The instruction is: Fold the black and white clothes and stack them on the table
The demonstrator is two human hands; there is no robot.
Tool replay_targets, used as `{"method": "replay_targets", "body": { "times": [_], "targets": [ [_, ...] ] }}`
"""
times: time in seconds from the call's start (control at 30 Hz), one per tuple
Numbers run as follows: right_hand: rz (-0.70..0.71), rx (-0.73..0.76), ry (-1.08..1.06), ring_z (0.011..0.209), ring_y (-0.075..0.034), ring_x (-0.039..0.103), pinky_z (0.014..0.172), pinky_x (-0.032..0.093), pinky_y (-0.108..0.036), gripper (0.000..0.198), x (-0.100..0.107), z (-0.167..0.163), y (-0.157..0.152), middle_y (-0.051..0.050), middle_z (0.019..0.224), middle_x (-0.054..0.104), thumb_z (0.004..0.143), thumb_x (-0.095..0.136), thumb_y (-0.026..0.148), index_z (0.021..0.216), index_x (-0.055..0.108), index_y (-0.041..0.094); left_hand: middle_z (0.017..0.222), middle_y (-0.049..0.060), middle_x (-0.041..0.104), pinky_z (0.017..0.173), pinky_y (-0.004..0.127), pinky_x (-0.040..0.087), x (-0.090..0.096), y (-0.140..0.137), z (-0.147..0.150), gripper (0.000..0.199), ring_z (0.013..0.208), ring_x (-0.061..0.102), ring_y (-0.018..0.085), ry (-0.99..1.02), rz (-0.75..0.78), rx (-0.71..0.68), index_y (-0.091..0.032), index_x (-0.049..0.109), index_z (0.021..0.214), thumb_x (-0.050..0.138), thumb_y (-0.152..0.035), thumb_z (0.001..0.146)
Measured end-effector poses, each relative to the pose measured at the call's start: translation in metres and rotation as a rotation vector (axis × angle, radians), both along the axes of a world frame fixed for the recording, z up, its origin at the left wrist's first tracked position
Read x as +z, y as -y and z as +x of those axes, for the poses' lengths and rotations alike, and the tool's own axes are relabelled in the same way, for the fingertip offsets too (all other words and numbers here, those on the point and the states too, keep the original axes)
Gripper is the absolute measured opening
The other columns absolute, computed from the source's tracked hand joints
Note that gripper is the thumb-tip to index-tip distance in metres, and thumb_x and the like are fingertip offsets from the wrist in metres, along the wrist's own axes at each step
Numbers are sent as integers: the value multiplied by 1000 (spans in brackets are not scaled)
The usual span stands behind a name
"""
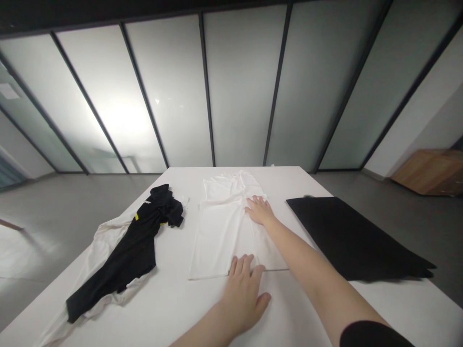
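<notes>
Right grip point(259, 210): bare hand, released, palm down, fingers spread on the upper right part of a white garment point(215, 236). Left grip point(244, 291): bare hand, released, fingertips at the garment's near hem. White garment: spread mid-bench, creased toward its far end. Bench point(177, 303): white. To its left, black garment point(132, 250), yellow accents, bunched on white cloth point(104, 238). To its right, black sheet point(354, 241), lying flat. Beyond: frosted panels point(242, 86), dark-framed.
</notes>
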State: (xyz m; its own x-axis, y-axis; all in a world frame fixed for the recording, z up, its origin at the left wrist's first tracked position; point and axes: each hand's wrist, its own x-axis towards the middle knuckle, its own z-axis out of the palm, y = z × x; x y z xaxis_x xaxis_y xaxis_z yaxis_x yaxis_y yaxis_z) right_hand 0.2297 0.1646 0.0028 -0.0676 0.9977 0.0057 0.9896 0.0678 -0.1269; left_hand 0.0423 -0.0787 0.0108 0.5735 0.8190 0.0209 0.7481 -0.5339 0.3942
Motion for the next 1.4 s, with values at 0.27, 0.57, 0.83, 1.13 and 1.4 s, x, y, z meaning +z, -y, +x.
{"method": "replay_targets", "body": {
  "times": [0.27, 0.57, 0.83, 1.13, 1.4],
  "targets": [
    [190, 4, -4, 140, -31, 45, 114, 30, -42, 49, 10, -2, 4, -17, 152, 52, 108, 34, 39, 147, 56, 19, 141, 9, 62, 114, 44, 41, 14, -16, -6, 40, 131, 53, 28, 145, 88, 116, -25, 59, 136, 54, -39, 99],
    [216, 77, -6, 114, -27, 60, 100, 39, -34, 38, 2, 10, 66, -13, 121, 68, 108, 39, 35, 119, 73, 20, 83, 3, 73, 72, 31, 43, 30, -55, -37, 27, 79, 66, 20, 180, -57, 344, -22, 70, 96, 47, -35, 103],
    [86, 119, -19, 146, -29, 45, 118, 31, -41, 50, -6, 44, 94, -13, 162, 47, 105, 43, 39, 150, 57, 24, 108, 8, 75, 93, 34, 47, 26, -79, -72, 24, 104, 67, 24, 161, 70, 330, -20, 70, 106, 48, -30, 101],
    [-232, -25, 22, 158, -47, 21, 123, 17, -65, 75, 18, 9, 99, -19, 174, 20, 104, 38, 62, 167, 32, 22, 159, 18, 49, 112, 50, 39, 1, -84, -78, 47, 141, 50, 34, -127, 144, 510, -18, 53, 146, 47, -36, 104],
    [-231, 279, -85, 162, -41, -4, 128, -1, -59, 77, 5, -47, 185, -14, 177, 2, 104, 39, 60, 169, 23, 23, 122, 15, 71, 95, 38, 47, 19, -87, -81, 26, 115, 64, 29, -185, 85, 538, -17, 68, 114, 47, -23, 99]
  ]
}}
